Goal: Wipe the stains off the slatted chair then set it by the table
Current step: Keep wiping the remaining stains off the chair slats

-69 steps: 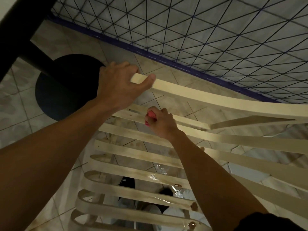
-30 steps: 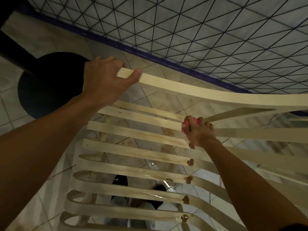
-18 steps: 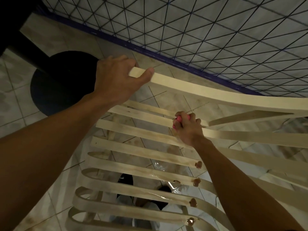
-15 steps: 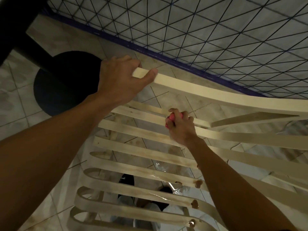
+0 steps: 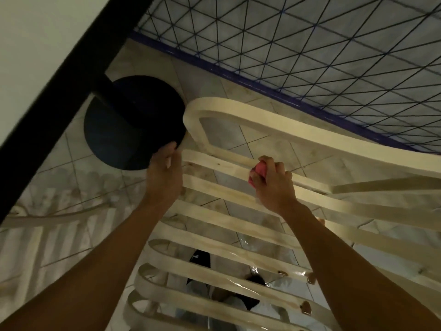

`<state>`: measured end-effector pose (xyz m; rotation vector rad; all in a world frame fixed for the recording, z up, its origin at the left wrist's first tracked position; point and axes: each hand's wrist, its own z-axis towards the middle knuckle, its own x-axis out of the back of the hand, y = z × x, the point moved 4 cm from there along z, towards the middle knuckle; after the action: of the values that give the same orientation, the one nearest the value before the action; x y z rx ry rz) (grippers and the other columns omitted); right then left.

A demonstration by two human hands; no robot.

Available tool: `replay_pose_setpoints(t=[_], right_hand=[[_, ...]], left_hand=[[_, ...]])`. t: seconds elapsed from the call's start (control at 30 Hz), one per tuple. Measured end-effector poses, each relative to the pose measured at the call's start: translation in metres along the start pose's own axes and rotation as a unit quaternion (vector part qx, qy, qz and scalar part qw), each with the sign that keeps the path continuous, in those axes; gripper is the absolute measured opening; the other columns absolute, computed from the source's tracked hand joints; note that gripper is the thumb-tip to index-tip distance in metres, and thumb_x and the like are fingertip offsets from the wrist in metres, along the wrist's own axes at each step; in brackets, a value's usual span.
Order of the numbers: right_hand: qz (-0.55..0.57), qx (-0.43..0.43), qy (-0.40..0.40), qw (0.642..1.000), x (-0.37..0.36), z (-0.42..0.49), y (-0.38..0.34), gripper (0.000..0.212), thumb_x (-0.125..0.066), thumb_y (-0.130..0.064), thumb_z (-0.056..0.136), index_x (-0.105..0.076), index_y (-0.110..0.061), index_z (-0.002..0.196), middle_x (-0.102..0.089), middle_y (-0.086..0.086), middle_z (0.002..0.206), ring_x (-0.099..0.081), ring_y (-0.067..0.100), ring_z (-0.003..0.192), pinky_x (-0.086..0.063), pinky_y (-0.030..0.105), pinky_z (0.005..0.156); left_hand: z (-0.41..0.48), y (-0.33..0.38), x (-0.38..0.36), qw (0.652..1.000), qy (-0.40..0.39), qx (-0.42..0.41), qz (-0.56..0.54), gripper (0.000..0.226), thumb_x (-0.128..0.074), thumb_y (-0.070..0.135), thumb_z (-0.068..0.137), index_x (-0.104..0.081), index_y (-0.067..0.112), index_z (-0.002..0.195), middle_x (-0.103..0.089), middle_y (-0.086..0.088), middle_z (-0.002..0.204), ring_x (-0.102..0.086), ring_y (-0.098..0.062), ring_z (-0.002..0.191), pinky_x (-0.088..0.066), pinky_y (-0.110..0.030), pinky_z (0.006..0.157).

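Note:
The cream slatted chair (image 5: 274,126) fills the middle and right of the view, seen from above its backrest. My right hand (image 5: 273,181) grips a crumpled pink cloth (image 5: 259,173) and holds it against an upper slat near the top rail. My left hand (image 5: 165,174) holds the left ends of the upper slats, below the rounded top corner. Brown stains (image 5: 305,306) dot the lower slats at the right. The table (image 5: 31,44) shows as a pale top with a black edge at the upper left.
The table's black round base (image 5: 133,123) stands on the tiled floor just left of the chair's top corner. A wall with a dark triangular grid and a blue skirting (image 5: 238,78) runs behind the chair. A second slatted seat (image 5: 47,235) lies at the lower left.
My left hand has let go of the top rail's corner and dropped to the slat ends below it. The view has swung, bringing the table edge in at the upper left.

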<state>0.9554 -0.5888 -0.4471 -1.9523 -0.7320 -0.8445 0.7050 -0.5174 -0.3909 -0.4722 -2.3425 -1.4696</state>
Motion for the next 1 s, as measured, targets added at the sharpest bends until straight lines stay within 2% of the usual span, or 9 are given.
replay_pose_setpoints(t=[0.1,0.2,0.23,0.33,0.4,0.53,0.67,0.87,1.0], right_hand=[[0.015,-0.006,-0.010,1.000,-0.007,0.002,-0.010,0.046,-0.050,-0.042,0.100,-0.037,-0.025,0.141,-0.044,0.014,0.130,-0.043,0.039,0.113,-0.036,0.047,0.097],[0.027,0.008,-0.023,0.999,-0.016,0.008,-0.028,0.045,-0.049,-0.043,0.101,-0.036,-0.028,0.141,-0.043,0.012,0.130,-0.042,0.035,0.110,-0.038,0.045,0.095],[0.025,0.013,-0.026,0.999,-0.019,0.011,-0.035,0.044,-0.049,-0.043,0.101,-0.037,-0.028,0.140,-0.043,0.011,0.129,-0.041,0.034,0.109,-0.038,0.044,0.094],[0.030,0.010,-0.024,0.999,-0.026,0.019,-0.057,0.039,-0.050,-0.041,0.100,-0.041,-0.028,0.136,-0.045,0.011,0.125,-0.042,0.034,0.109,-0.039,0.043,0.093],[0.041,0.012,-0.011,0.999,-0.030,0.020,-0.067,0.039,-0.052,-0.040,0.099,-0.042,-0.028,0.135,-0.046,0.010,0.124,-0.043,0.034,0.109,-0.040,0.045,0.093],[0.012,0.053,0.017,0.998,-0.026,0.007,-0.056,0.046,-0.052,-0.048,0.098,-0.041,-0.029,0.139,-0.049,0.007,0.124,-0.047,0.026,0.103,-0.042,0.044,0.092],[-0.016,0.000,0.019,1.000,-0.016,0.001,-0.026,0.045,-0.047,-0.053,0.099,-0.037,-0.032,0.137,-0.049,0.010,0.127,-0.051,0.032,0.107,-0.045,0.052,0.096],[-0.008,0.002,-0.015,1.000,-0.022,0.013,-0.051,0.041,-0.048,-0.044,0.101,-0.040,-0.024,0.136,-0.046,0.014,0.126,-0.046,0.035,0.105,-0.043,0.049,0.094],[-0.003,0.031,-0.048,0.998,-0.038,0.026,-0.087,0.039,-0.048,-0.043,0.100,-0.039,-0.025,0.133,-0.044,0.013,0.125,-0.045,0.036,0.105,-0.042,0.045,0.092]], left_hand=[[-0.011,-0.049,-0.002,0.985,-0.081,0.135,0.066,0.040,-0.036,0.028,0.106,-0.049,0.014,0.142,-0.054,-0.004,0.134,-0.050,-0.017,0.110,-0.035,-0.027,0.090],[-0.010,-0.058,-0.006,0.987,-0.064,0.147,0.023,0.038,-0.039,0.029,0.106,-0.053,0.015,0.138,-0.055,-0.001,0.118,-0.051,-0.010,0.091,-0.038,-0.024,0.079],[-0.010,-0.059,-0.007,0.987,-0.058,0.148,0.011,0.039,-0.039,0.030,0.106,-0.053,0.015,0.139,-0.057,-0.002,0.120,-0.051,-0.008,0.091,-0.039,-0.023,0.078],[-0.009,-0.067,-0.013,0.985,-0.060,0.163,0.002,0.046,-0.036,0.038,0.106,-0.040,0.023,0.149,-0.047,-0.003,0.146,-0.051,-0.018,0.121,-0.037,-0.026,0.092],[-0.010,-0.069,-0.017,0.986,-0.067,0.152,0.000,0.048,-0.032,0.040,0.107,-0.034,0.025,0.152,-0.043,-0.003,0.152,-0.047,-0.023,0.132,-0.035,-0.026,0.094],[-0.011,-0.068,-0.018,0.990,-0.036,0.133,-0.021,0.045,-0.035,0.036,0.107,-0.037,0.023,0.151,-0.045,-0.004,0.150,-0.047,-0.024,0.133,-0.035,-0.025,0.094],[-0.013,-0.068,-0.020,0.992,-0.043,0.119,-0.026,0.043,-0.035,0.033,0.107,-0.040,0.020,0.148,-0.049,0.005,0.130,-0.049,-0.011,0.109,-0.038,-0.026,0.087],[-0.010,-0.080,-0.021,0.989,-0.052,0.137,-0.008,0.050,-0.036,0.043,0.105,-0.029,0.032,0.153,-0.041,-0.003,0.153,-0.047,-0.028,0.133,-0.040,-0.049,0.110],[-0.011,-0.079,-0.020,0.989,-0.054,0.136,-0.014,0.051,-0.040,0.040,0.104,-0.028,0.031,0.153,-0.040,-0.004,0.153,-0.046,-0.027,0.133,-0.043,-0.042,0.105]])
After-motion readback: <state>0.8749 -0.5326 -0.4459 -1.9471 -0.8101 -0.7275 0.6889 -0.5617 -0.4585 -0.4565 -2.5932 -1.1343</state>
